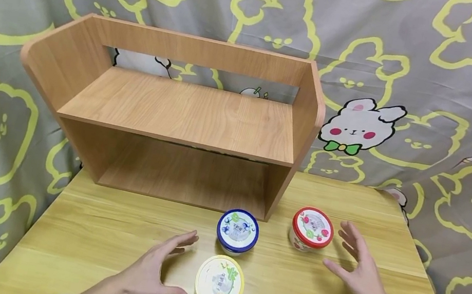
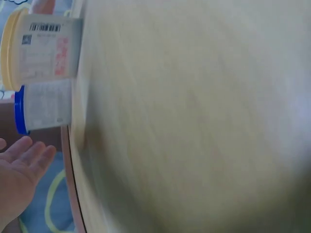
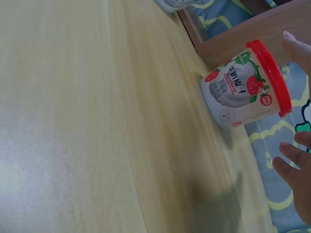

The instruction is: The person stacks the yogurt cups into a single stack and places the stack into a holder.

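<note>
Three lidded tubs stand upright on the table. The yellow-lidded tub is nearest the person, with the blue-lidded tub just behind it. Farther right is the red-lidded tub, whose side carries strawberry pictures in the right wrist view. My left hand hovers left of the yellow and blue tubs, thumb and fingers spread apart, touching neither. To the right of the red tub, my right hand is held with its fingers parted and a gap between it and the tub.
A two-level wooden shelf stands at the back of the table, its right side panel close to the blue and red tubs. Behind and beside the table hangs a grey curtain with cartoon animals.
</note>
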Demonstrator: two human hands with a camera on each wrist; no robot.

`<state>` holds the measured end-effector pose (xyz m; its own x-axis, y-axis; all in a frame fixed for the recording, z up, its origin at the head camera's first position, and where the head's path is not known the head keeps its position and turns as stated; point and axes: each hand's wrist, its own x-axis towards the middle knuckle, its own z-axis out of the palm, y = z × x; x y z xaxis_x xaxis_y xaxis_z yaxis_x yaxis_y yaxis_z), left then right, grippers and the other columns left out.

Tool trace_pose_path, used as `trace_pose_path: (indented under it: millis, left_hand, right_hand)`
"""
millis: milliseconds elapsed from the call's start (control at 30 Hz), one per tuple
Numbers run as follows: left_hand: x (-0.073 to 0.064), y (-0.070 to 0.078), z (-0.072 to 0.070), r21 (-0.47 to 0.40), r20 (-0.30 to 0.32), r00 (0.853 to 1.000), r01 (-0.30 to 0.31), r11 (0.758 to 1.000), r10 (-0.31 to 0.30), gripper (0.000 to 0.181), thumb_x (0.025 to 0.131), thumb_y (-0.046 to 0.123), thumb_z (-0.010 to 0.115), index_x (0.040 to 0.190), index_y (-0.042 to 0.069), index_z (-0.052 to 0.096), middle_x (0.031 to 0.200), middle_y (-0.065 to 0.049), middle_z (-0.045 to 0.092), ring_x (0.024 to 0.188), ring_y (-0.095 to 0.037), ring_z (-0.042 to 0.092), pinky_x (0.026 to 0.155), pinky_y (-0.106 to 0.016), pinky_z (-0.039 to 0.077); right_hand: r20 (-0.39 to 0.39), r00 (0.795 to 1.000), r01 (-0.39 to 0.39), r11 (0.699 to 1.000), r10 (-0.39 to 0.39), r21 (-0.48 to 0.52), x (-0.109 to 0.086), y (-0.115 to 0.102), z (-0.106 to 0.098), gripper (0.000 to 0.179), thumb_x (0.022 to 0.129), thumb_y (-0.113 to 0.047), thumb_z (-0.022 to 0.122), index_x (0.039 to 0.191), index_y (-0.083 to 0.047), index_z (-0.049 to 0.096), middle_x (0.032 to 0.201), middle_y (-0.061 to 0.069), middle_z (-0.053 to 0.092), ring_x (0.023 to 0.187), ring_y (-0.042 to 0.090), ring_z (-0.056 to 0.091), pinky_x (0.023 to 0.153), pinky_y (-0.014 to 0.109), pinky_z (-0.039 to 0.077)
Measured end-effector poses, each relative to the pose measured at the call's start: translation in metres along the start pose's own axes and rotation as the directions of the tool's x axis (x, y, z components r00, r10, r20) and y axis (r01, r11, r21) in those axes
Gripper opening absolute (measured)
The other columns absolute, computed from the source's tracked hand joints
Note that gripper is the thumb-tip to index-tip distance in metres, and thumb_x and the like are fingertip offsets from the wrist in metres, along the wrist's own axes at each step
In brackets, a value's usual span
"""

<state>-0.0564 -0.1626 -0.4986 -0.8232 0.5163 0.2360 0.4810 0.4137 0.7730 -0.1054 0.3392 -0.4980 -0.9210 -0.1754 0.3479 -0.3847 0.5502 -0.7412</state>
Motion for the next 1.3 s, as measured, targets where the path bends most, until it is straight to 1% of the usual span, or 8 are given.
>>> trace_pose_path:
  millis: [67, 267, 333, 467, 733, 1167, 1233, 1300]
  left_hand:
    - [0.000, -0.001, 0.003, -0.053, 0.009, 1.000, -0.027, 0.998, 0.028, 0.117, 0.071, 0.032, 0.099, 0.165, 0.020, 0.031, 0.158, -0.020, 0.053, 0.140, -0.029, 0.059, 0.113, -0.040, 0.055]
    - [0.003, -0.002, 0.013, -0.190, 0.058, 0.996, -0.053, 0.980, 0.066, 0.110, 0.075, 0.027, 0.097, 0.164, 0.017, 0.032, 0.154, -0.023, 0.055, 0.142, -0.029, 0.056, 0.115, -0.039, 0.053]
    - [0.003, -0.001, 0.016, -0.202, 0.075, 0.995, -0.047, 0.978, 0.063, 0.109, 0.077, 0.028, 0.096, 0.164, 0.018, 0.032, 0.154, -0.023, 0.056, 0.142, -0.028, 0.056, 0.115, -0.038, 0.053]
    - [0.002, 0.000, 0.022, -0.201, 0.099, 0.993, -0.035, 0.979, 0.056, 0.107, 0.078, 0.033, 0.095, 0.163, 0.016, 0.032, 0.153, -0.019, 0.057, 0.140, -0.026, 0.058, 0.115, -0.036, 0.053]
    - [0.005, 0.000, 0.030, -0.228, 0.128, 0.990, -0.025, 0.973, 0.056, 0.106, 0.079, 0.034, 0.094, 0.159, -0.001, 0.034, 0.151, -0.011, 0.060, 0.131, -0.014, 0.065, 0.114, -0.033, 0.054]
    - [0.010, 0.003, 0.036, -0.261, 0.137, 0.990, 0.010, 0.965, 0.027, 0.104, 0.075, 0.027, 0.097, 0.157, 0.001, 0.038, 0.144, -0.006, 0.065, 0.131, -0.011, 0.063, 0.114, -0.028, 0.053]
    - [0.010, 0.003, 0.037, -0.262, 0.135, 0.990, 0.005, 0.965, 0.031, 0.103, 0.075, 0.027, 0.097, 0.156, 0.002, 0.039, 0.144, -0.005, 0.065, 0.131, -0.011, 0.063, 0.114, -0.028, 0.053]
    - [0.011, 0.003, 0.038, -0.262, 0.133, 0.990, 0.003, 0.965, 0.033, 0.101, 0.076, 0.028, 0.097, 0.156, 0.005, 0.040, 0.144, -0.004, 0.065, 0.130, -0.010, 0.064, 0.114, -0.028, 0.053]
  right_hand:
    - [0.006, 1.000, -0.008, 1.000, 0.007, 0.026, 0.002, 0.003, 0.002, 0.113, 0.076, 0.004, 0.089, 0.167, -0.016, 0.025, 0.162, -0.010, 0.044, 0.138, -0.013, 0.045, 0.108, 0.000, 0.039]
    - [0.035, 0.999, -0.037, 0.996, 0.034, 0.085, 0.007, 0.013, 0.008, 0.111, 0.077, 0.006, 0.088, 0.167, -0.008, 0.024, 0.158, 0.035, 0.041, 0.136, -0.014, 0.047, 0.107, 0.002, 0.042]
    - [0.046, 0.998, -0.051, 0.994, 0.046, 0.096, 0.008, 0.016, 0.010, 0.110, 0.078, 0.005, 0.088, 0.166, -0.005, 0.023, 0.157, 0.038, 0.040, 0.135, -0.016, 0.046, 0.107, 0.002, 0.042]
    - [0.066, 0.995, -0.087, 0.992, 0.081, 0.097, 0.010, 0.019, 0.014, 0.107, 0.079, 0.002, 0.088, 0.164, 0.002, 0.022, 0.158, 0.037, 0.041, 0.131, -0.019, 0.043, 0.105, 0.001, 0.042]
    - [0.097, 0.986, -0.145, 0.985, 0.135, 0.095, 0.017, 0.019, 0.021, 0.104, 0.081, -0.005, 0.090, 0.163, 0.000, 0.025, 0.154, 0.035, 0.045, 0.126, -0.022, 0.042, 0.101, -0.002, 0.039]
    - [0.121, 0.978, -0.184, 0.978, 0.171, 0.101, 0.026, 0.020, 0.025, 0.098, 0.084, -0.006, 0.087, 0.162, 0.001, 0.028, 0.150, 0.031, 0.051, 0.120, -0.021, 0.047, 0.100, 0.002, 0.040]
    - [0.119, 0.978, -0.184, 0.976, 0.170, 0.117, 0.027, 0.021, 0.026, 0.095, 0.085, -0.005, 0.086, 0.160, 0.002, 0.029, 0.148, 0.026, 0.054, 0.119, -0.020, 0.049, 0.100, 0.003, 0.042]
    - [0.109, 0.980, -0.181, 0.975, 0.168, 0.132, 0.028, 0.022, 0.026, 0.091, 0.086, -0.004, 0.085, 0.159, 0.003, 0.031, 0.145, 0.013, 0.058, 0.118, -0.018, 0.052, 0.099, 0.004, 0.045]
